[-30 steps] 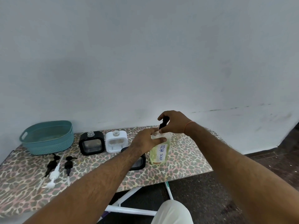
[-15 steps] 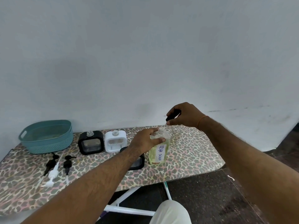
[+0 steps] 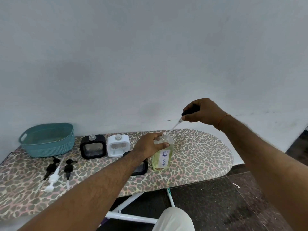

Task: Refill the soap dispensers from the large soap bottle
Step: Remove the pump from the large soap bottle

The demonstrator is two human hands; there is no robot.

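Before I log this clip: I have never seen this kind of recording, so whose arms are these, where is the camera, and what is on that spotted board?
The camera sits on a person's head and looks down at their own two bare arms. No machine is involved. The left hand grips the soap bottle, labelled DISH SOAP, standing on a leopard-print ironing board. The right hand holds the bottle's black pump lifted up, its clear tube slanting down to the open neck. Also on the board are a black dispenser and a white dispenser, both without pumps, three loose pumps and a teal basket.
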